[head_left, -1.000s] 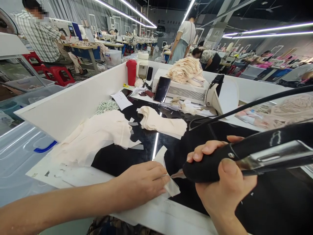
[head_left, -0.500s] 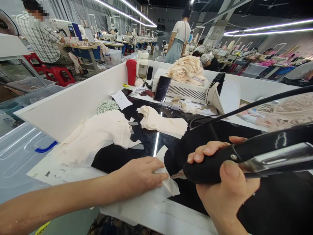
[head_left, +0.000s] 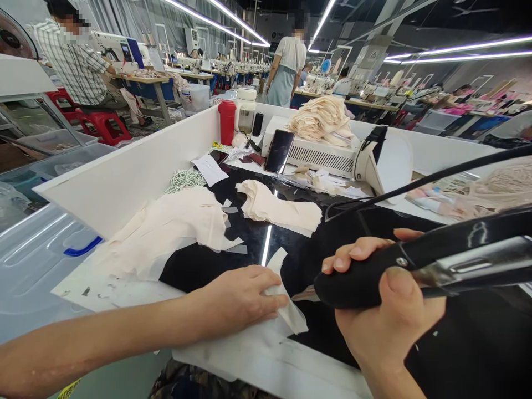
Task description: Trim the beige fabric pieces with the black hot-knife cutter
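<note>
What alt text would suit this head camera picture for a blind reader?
A person's left hand presses a pale fabric strip flat on a glossy black table, while the right hand grips a black tool, its metal tip beside the strip. Cream fabric pieces lie behind.

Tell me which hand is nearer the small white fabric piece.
Left. The left hand rests on the white fabric piece, pressing it down; the right hand is off to its right, gripping the black tool whose tip points at it.

Left hand (head_left: 239,296) and right hand (head_left: 390,318) are both bare, left forearm (head_left: 103,349) too, nails cut short. Bit of dark patterned clothing (head_left: 187,383) peeks in at the bottom edge.
</note>
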`<state>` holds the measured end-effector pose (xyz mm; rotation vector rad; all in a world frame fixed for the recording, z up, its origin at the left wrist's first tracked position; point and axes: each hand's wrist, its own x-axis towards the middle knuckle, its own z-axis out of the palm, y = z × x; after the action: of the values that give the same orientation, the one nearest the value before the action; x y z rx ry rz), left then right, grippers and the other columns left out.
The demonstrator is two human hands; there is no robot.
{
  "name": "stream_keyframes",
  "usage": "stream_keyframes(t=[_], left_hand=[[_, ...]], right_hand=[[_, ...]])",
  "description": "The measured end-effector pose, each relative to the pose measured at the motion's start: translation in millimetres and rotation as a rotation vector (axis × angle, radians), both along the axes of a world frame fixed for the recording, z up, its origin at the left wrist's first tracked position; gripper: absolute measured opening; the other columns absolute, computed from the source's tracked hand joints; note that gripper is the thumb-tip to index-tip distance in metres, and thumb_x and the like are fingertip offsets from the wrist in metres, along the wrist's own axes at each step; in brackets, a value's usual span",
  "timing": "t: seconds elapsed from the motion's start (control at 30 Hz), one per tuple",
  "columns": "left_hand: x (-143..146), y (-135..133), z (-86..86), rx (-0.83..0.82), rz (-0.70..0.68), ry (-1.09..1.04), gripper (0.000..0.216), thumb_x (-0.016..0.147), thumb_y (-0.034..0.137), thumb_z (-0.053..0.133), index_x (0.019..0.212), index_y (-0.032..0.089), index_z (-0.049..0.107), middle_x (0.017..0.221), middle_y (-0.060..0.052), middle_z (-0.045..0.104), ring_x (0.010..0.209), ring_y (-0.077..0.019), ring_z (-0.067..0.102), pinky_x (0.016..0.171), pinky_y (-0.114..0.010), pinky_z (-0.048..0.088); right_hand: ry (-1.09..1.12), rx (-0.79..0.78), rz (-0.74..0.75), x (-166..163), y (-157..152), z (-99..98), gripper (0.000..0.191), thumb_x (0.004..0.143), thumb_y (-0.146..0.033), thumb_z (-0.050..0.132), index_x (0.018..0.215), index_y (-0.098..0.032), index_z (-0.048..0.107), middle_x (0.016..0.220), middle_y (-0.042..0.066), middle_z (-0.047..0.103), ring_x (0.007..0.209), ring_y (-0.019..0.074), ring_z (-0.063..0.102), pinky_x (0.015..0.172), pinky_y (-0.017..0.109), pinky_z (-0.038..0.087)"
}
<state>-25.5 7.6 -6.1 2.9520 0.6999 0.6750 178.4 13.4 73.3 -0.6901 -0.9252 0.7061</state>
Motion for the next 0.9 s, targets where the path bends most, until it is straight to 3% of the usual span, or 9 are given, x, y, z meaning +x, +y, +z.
stream_keyframes(t=[0.33,0.53,0.7,0.9], left_hand=[[0.6,0.6,-1.7,0.007,-0.009,-0.028,0.023,0.119,0.026,0.064,0.137,0.016,0.074,0.131,-0.015,0.074,0.121,-0.0269,0.076,0.107,-0.038,0.066],[-1.4,-0.8,4.7,0.01,0.008,-0.013,0.019,0.119,0.02,0.062,0.133,0.016,0.073,0.13,-0.015,0.074,0.117,-0.0247,0.075,0.104,-0.036,0.066],[-3.0,-0.6,10.4,0.067,-0.016,0.021,0.018,0.117,0.016,0.062,0.132,0.013,0.072,0.124,-0.014,0.075,0.119,-0.0256,0.074,0.112,-0.039,0.063],[-1.1,-2.7,17.3,0.117,-0.03,-0.016,0.018,0.119,0.019,0.063,0.131,0.008,0.072,0.125,-0.014,0.077,0.123,-0.0253,0.074,0.121,-0.042,0.059]], right_hand=[[0.0,0.034,0.019,-8.1,10.9,-7.7,0.043,0.083,-0.037,0.095,0.114,-0.027,0.067,0.077,-0.007,0.07,0.054,0.0148,0.065,0.049,0.027,0.057],[0.013,0.004,-0.002,0.7,4.1,3.2,0.039,0.081,-0.034,0.092,0.111,-0.028,0.069,0.075,-0.008,0.07,0.053,0.0153,0.064,0.048,0.029,0.059],[0.026,-0.018,-0.08,17.4,-16.7,7.8,0.046,0.073,-0.04,0.098,0.109,-0.029,0.072,0.072,-0.007,0.07,0.052,0.0165,0.06,0.043,0.03,0.057],[0.003,0.013,-0.041,17.0,-27.4,-3.8,0.046,0.079,-0.042,0.097,0.113,-0.027,0.071,0.076,-0.006,0.071,0.055,0.0163,0.063,0.046,0.03,0.06]])
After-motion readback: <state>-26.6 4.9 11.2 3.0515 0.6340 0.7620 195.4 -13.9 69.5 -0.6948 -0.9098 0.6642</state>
